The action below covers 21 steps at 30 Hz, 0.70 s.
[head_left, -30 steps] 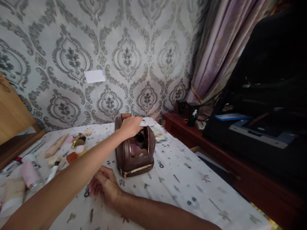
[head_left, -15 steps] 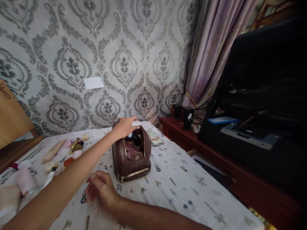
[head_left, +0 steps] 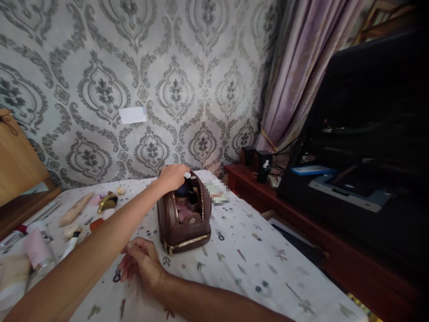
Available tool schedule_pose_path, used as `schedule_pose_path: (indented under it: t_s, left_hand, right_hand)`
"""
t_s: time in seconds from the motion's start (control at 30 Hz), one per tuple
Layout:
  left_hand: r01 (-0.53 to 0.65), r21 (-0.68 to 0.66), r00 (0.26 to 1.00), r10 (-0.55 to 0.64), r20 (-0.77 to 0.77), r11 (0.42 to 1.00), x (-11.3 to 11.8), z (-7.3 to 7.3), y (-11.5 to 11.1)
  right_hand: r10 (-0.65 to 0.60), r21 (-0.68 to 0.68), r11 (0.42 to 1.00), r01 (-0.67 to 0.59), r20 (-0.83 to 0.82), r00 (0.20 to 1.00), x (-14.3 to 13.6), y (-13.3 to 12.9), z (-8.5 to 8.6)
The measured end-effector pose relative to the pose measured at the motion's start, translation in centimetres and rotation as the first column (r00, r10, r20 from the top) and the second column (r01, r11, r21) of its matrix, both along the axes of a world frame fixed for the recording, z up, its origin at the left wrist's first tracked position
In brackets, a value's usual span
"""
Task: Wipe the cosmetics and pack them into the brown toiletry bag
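A brown cosmetic bag with gold zips stands on the cloth-covered table, its top unzipped. Inside show a dark bottle, a white cap and something pink. My left hand reaches over the bag's upper rim with bent fingers; the fingertips are hidden, and what they hold cannot be made out. In front of the bag, at its left, my right hand rests on the cloth. Its fingers are loosely curled and apart, with nothing visible in them.
Cosmetics lie at the left, among them a pink bottle, a beige tube and a brush. A wooden box stands behind them. At the right are a red-brown cabinet and a large black screen.
My left hand has lowered slightly at the bag's top. The white item that stuck out sideways from its fingers no longer shows that way. My right hand has barely moved.
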<state>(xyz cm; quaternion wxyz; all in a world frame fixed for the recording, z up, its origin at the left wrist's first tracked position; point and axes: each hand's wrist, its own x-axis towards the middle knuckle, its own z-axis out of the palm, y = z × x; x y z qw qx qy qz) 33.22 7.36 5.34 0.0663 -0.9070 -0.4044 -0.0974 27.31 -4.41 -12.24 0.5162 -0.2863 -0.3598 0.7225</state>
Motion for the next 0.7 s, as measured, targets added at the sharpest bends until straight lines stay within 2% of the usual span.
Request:
schedule_pose_path:
  t_s: [0.23, 0.37, 0.57, 0.7]
  left_hand:
    - [-0.062, -0.003, 0.997, 0.062, -0.041, 0.998, 0.3, -0.5, 0.2]
    - [-0.056, -0.020, 0.998, 0.056, -0.020, 0.998, 0.4, -1.0, 0.6]
    - [-0.012, -0.061, 0.993, 0.019, 0.117, 0.998, 0.3, -1.6, 1.7]
    - [0.028, -0.071, 0.959, -0.007, 0.282, 0.997, 0.0, -1.1, 2.3]
  right_hand:
    - [0.004, -0.001, 1.000, -0.004, -0.004, 1.000, 0.0, 0.0, 0.0]
    - [0.014, -0.008, 1.000, -0.014, -0.010, 1.000, 0.0, 0.1, -0.1]
    - [0.022, 0.009, 1.000, -0.021, -0.006, 1.000, -0.1, 0.3, -0.3]
    - [0.019, 0.002, 1.000, -0.019, -0.009, 1.000, -0.1, 0.2, -0.3]
